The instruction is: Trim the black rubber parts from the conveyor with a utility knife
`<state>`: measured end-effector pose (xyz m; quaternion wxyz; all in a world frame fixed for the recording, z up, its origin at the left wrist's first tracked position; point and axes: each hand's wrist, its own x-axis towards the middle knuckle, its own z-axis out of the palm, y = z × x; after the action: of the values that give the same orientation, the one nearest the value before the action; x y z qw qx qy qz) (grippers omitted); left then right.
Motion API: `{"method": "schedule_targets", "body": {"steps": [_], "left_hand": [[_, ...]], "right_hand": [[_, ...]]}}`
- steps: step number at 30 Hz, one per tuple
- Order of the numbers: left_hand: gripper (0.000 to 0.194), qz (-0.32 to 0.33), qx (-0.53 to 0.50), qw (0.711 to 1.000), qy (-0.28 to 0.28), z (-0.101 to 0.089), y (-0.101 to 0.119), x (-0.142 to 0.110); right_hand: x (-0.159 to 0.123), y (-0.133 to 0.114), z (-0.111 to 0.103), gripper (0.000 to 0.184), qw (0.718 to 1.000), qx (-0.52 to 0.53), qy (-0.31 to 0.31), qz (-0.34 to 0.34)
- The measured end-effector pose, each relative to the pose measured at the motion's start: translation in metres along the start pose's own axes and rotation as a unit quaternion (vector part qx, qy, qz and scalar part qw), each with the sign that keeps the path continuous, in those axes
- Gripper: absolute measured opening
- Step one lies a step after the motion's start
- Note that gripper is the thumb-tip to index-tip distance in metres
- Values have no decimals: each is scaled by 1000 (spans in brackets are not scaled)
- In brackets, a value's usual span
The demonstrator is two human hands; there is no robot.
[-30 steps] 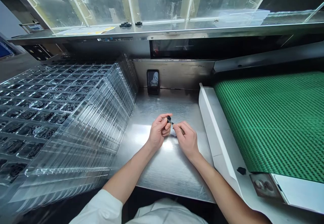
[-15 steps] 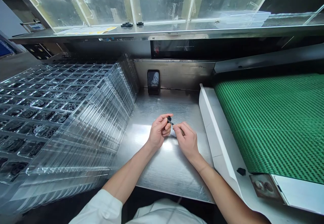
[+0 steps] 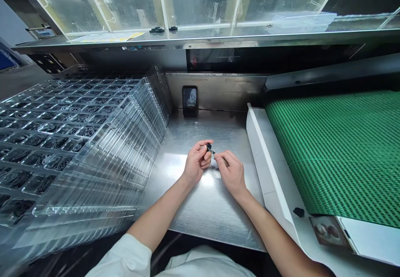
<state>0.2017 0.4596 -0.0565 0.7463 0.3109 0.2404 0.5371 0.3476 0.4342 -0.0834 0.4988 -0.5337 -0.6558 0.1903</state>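
Observation:
My left hand (image 3: 196,160) pinches a small round black plastic part (image 3: 209,146) between thumb and fingers, above the steel worktop (image 3: 187,210). Closed around a slim craft knife (image 3: 213,152) is my right hand (image 3: 230,170), just to the right of the left one. The knife's thin grey blade points up and left, with its tip at the black part. Most of the handle is hidden inside my right fist, and my left fingers cover some of the part.
Stacked clear plastic trays (image 3: 103,160) with black wheel-like parts in their pockets rise on the left. A green conveyor belt (image 3: 337,152) runs along the right behind a white guard (image 3: 268,172). A phone-like black device (image 3: 189,101) leans on the back wall. A black scrap (image 3: 298,212) lies near the belt.
Both hands stay almost in place. The knife has shifted very slightly against the black part.

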Motion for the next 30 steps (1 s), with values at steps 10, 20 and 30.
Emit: {"method": "schedule_targets", "body": {"steps": [10,20,30], "left_hand": [[55,1,2,1000,1,0,0,-1],[51,-3,-15,1000,-6,-2,0,1],[55,-63,-2,998,-11,0,-3,1]], "right_hand": [[-1,-3,0,52,1000,-8,-7,8],[0,-2,-1,51,1000,12,1,26],[3,-2,2,44,996,76,22,42]]}}
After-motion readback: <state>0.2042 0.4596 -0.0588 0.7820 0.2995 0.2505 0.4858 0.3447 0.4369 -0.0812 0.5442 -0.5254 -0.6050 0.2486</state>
